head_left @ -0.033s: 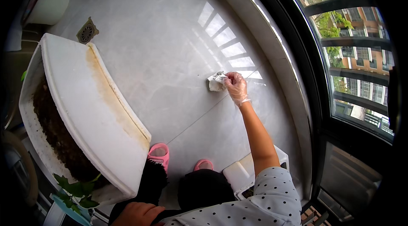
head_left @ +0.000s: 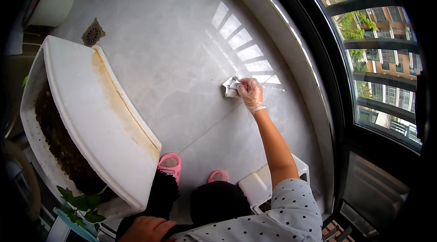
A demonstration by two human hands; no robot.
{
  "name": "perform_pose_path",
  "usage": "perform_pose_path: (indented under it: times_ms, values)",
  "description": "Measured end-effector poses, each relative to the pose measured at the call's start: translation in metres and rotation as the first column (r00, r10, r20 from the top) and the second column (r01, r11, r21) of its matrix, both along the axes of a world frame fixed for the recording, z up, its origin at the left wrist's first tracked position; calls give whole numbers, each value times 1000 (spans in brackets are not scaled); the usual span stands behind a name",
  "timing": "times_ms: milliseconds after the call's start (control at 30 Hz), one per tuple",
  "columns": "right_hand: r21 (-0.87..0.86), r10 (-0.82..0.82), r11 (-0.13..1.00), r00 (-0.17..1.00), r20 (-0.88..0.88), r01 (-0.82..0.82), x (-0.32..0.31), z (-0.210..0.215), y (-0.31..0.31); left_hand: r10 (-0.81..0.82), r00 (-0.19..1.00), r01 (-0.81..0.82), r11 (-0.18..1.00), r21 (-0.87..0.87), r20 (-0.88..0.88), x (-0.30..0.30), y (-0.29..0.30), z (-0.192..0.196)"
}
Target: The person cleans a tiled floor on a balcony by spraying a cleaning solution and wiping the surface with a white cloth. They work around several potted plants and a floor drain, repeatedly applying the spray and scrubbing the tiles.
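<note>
My right hand (head_left: 251, 93), in a clear plastic glove, pinches a crumpled white tissue (head_left: 231, 87). The tissue is down on or just over the grey tiled floor (head_left: 173, 60), close to a tile seam. Low in the picture my left hand (head_left: 148, 229) is bare and lies flat on the dark cloth over my leg, holding nothing; its fingertips are partly out of clear sight.
A large white foam box (head_left: 104, 105) of dark soil stands at the left, with a leafy plant (head_left: 82, 203) by its near end. Beyond it are a floor drain (head_left: 93, 34) and a white pot (head_left: 52, 3). A window (head_left: 373, 60) and ledge run along the right. Pink slippers (head_left: 170, 162) are on my feet.
My right hand has shifted very slightly to the left, still pinching the tissue. My left hand stays where it was.
</note>
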State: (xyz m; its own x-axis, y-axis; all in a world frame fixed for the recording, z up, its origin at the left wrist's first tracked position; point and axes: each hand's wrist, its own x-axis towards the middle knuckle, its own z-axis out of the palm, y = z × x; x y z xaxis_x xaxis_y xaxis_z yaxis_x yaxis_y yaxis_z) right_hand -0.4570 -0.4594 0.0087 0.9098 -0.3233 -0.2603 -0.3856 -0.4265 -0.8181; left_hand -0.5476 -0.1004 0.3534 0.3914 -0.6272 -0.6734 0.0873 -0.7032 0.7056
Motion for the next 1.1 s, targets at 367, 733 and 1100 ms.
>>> perform_pose_path:
  times_ms: [367,733,1100]
  values:
    - [-194,237,956,969,77,-218,-19,-6,-1,-68,997,68,998,5,-24,9,-8,-1]
    - [588,53,796,950,-306,145,-13,65,-56,-67,998,67,998,2,3,2,-7,0]
    - [-321,99,945,991,90,-65,-35,-16,-22,-91,996,91,996,18,-24,7,-14,-2]
